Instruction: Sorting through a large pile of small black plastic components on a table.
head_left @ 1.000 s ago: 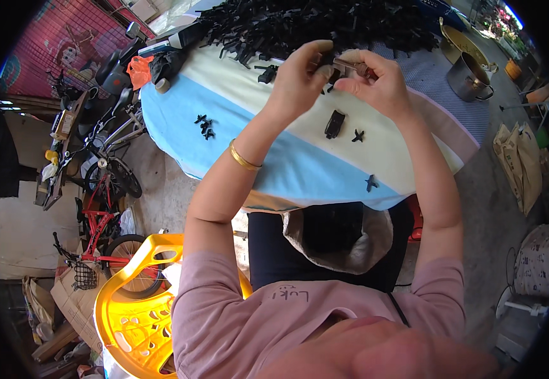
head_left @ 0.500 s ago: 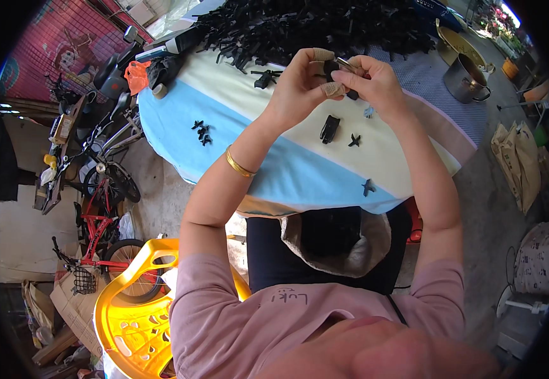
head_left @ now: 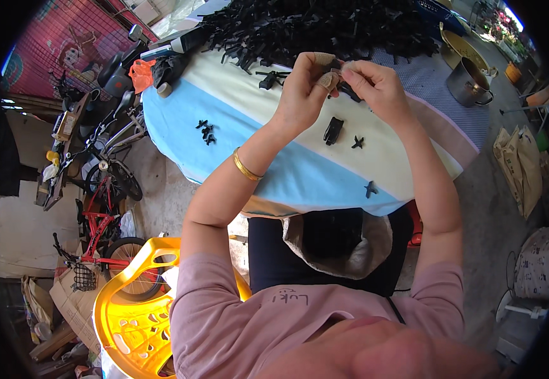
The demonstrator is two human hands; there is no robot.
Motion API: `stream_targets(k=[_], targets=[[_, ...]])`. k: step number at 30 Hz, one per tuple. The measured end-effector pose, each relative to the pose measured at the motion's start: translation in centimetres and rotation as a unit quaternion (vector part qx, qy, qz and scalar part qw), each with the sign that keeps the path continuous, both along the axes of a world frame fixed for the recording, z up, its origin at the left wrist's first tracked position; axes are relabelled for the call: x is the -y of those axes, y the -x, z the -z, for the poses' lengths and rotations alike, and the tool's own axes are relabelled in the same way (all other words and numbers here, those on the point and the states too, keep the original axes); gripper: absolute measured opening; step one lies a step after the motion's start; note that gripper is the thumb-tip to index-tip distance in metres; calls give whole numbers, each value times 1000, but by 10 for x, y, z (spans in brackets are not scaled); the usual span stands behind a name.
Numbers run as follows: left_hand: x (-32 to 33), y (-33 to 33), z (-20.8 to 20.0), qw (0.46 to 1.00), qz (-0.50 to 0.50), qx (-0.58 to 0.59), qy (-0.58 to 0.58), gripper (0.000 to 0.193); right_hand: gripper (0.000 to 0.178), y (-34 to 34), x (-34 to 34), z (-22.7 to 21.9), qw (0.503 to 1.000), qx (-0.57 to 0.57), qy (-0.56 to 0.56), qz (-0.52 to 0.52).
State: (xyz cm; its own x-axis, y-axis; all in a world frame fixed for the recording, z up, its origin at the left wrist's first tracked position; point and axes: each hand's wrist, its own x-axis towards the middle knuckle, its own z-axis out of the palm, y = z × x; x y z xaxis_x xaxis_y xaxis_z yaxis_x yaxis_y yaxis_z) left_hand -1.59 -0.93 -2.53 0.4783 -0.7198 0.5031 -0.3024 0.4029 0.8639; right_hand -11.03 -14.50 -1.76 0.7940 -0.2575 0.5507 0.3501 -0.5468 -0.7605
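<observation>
Both hands meet over the far part of the cloth-covered table (head_left: 287,167). My left hand (head_left: 309,88), with tan wraps on its thumb and forefinger, pinches a small black piece (head_left: 334,65). Close against it, my right hand (head_left: 380,88) is closed at the fingertips; what it grips is mostly hidden. Another black strip (head_left: 350,94) shows just below the fingers. Nearer me lie a black bundle (head_left: 333,131) and a small cross-shaped black piece (head_left: 358,142). A similar piece (head_left: 371,189) rests by the near edge, and several small ones (head_left: 206,131) are grouped at left.
A large heap of black strips (head_left: 325,28) covers the table's far side. To the right stand a metal pot (head_left: 469,82) and a brass-coloured pan (head_left: 456,47). An orange bag (head_left: 141,75) sits at far left. A yellow plastic chair (head_left: 138,322) is at my left.
A thin metal tool that showed between the right fingers is now mostly out of sight. The right hand has turned slightly and its fingertips sit closer to the left hand.
</observation>
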Motion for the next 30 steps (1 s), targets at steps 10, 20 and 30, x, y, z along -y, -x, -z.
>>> stream_targets(k=[10,20,30], targets=[[-1,1,-4,994,-70,68,40,17,17,2,-8,-3,998,-45,-46,-6],[16,4,4,992,11,-86,96,22,18,-15,2,28,979,159,96,84],[2,-41,1,905,170,-385,62,23,9,-20,9,13,987,145,-27,-66]])
